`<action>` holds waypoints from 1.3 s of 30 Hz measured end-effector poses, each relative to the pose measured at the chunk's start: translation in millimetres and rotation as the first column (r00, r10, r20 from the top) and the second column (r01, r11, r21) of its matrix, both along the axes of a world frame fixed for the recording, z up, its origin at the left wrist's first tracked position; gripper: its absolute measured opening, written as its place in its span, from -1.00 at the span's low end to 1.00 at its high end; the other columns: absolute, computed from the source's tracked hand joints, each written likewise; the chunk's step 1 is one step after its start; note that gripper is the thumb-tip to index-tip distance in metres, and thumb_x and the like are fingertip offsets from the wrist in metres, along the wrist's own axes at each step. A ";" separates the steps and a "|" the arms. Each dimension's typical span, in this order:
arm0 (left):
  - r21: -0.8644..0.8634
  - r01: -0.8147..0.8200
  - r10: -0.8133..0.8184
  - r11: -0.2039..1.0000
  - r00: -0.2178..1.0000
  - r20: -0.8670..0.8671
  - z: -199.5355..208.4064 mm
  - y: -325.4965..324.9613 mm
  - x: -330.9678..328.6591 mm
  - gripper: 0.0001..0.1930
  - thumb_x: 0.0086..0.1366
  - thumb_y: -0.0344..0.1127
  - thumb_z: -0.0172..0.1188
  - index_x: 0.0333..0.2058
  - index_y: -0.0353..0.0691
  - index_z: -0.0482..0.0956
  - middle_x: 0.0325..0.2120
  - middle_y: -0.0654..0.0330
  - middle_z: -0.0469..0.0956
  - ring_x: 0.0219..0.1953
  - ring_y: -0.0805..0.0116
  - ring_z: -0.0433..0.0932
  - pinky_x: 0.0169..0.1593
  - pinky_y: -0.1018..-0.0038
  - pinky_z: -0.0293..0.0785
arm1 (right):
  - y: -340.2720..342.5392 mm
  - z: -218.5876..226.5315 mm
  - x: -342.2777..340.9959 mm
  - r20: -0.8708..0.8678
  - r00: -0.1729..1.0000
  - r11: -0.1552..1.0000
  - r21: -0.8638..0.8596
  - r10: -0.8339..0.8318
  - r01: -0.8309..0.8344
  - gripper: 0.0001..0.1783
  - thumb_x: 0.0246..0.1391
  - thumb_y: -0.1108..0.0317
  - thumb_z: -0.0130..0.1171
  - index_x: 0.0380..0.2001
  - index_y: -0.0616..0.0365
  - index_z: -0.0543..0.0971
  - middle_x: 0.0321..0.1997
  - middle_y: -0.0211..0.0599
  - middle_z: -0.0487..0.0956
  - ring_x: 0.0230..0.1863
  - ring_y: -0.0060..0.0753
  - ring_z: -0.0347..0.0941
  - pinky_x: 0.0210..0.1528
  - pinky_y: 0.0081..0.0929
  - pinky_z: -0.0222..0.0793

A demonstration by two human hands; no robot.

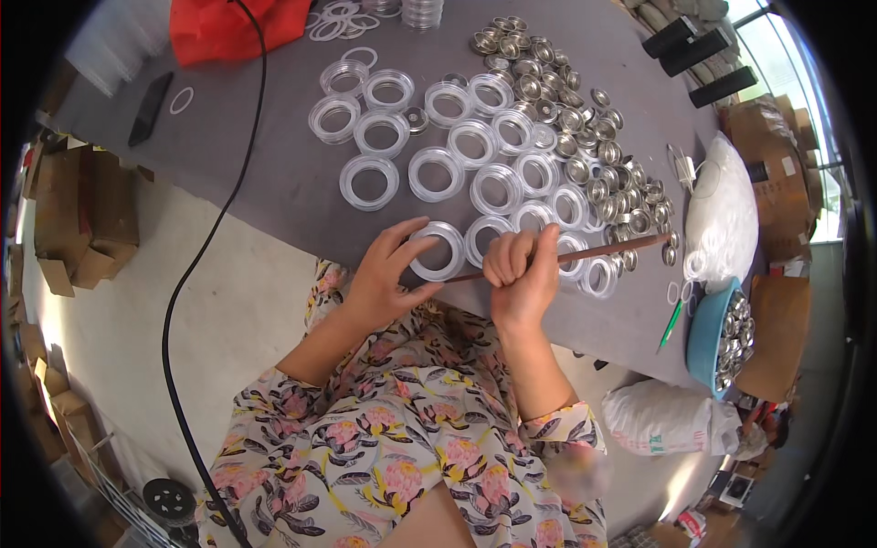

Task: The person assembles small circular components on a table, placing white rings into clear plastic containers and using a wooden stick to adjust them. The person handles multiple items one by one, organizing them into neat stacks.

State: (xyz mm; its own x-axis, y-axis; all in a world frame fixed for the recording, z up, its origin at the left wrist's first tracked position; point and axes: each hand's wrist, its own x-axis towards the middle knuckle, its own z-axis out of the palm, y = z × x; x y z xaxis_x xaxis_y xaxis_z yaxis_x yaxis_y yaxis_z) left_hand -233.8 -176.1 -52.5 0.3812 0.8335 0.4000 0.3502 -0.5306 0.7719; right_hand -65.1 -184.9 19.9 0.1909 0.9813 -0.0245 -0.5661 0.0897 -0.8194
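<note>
At the table's near edge, my left hand (376, 279) has its fingers and thumb around the left side of a clear plastic ring (456, 248). My right hand (525, 281) is closed in a fist round a thin brown stick (626, 245). The stick slants up to the right, and its left end reaches the lower rim of the ring. Just beyond both hands lie rows of similar clear rings (437, 194), some of them stacked. To the right of these rings spreads a heap of small silver metal cups (598, 190).
A black cable (212, 224) hangs across the left side. Red cloth (233, 36) and thin white rings (331, 27) lie at the far left. On the right are a white plastic bag (723, 210), a green-handled tool (671, 326) and a blue basin (702, 340) of metal cups.
</note>
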 end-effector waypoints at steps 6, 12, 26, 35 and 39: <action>0.092 0.015 -0.017 0.996 0.999 0.029 25.8 -3.7 2.5 -0.34 -0.17 -0.27 0.40 -0.02 -0.17 0.38 -0.04 0.04 0.37 -0.04 0.08 0.38 0.00 0.29 0.30 | -1.7 25.8 2.2 0.032 0.999 0.999 -0.012 0.030 -0.030 -0.42 0.25 0.00 -0.28 -0.80 0.06 0.14 -0.81 -0.48 0.06 -0.78 -0.61 -0.13 -0.73 -0.58 -0.25; -0.224 0.245 -0.217 0.943 0.966 0.140 40.2 -18.8 21.6 -0.79 0.15 -0.30 0.13 -0.25 -0.25 0.48 -0.60 0.13 0.46 -0.54 0.15 0.45 -0.45 0.35 0.32 | 1.2 22.7 -5.6 0.168 0.986 0.997 0.076 -0.027 0.014 -0.69 0.23 0.10 -0.19 -0.30 0.14 0.33 -0.53 -0.25 0.36 -0.52 -0.44 0.24 -0.45 -0.55 0.15; 0.003 -0.106 0.103 0.994 0.968 0.228 36.5 -12.4 3.9 -0.63 -0.03 -0.32 0.27 -0.20 -0.23 0.45 -0.16 0.05 0.42 -0.15 0.12 0.40 -0.08 0.32 0.29 | 0.6 26.9 42.6 0.229 0.934 0.934 0.296 -0.275 0.202 -0.47 0.21 -0.03 -0.22 -0.76 0.04 0.18 -0.72 -0.44 0.19 -0.68 -0.50 0.04 -0.62 -0.52 0.11; -0.026 -0.162 0.162 0.986 0.987 -0.006 1.4 -12.9 11.7 -0.22 -0.23 -0.27 0.42 0.03 -0.25 0.29 0.00 0.03 0.33 0.06 0.07 0.28 0.09 0.25 0.18 | 7.0 0.0 -5.4 0.164 0.985 0.998 0.032 0.049 -0.055 -0.39 0.25 -0.07 -0.34 -0.80 0.07 0.14 -0.80 -0.47 0.08 -0.77 -0.61 -0.12 -0.73 -0.59 -0.20; -0.059 -0.131 0.128 0.990 0.990 -0.056 11.2 -6.6 13.7 -0.18 -0.22 -0.23 0.41 0.07 -0.26 0.26 0.00 0.05 0.33 0.07 0.11 0.28 0.11 0.26 0.13 | 8.0 0.6 -8.1 0.112 0.991 0.997 -0.012 0.078 -0.077 -0.37 0.25 -0.08 -0.37 -0.83 0.05 0.11 -0.82 -0.50 0.05 -0.77 -0.62 -0.14 -0.74 -0.60 -0.25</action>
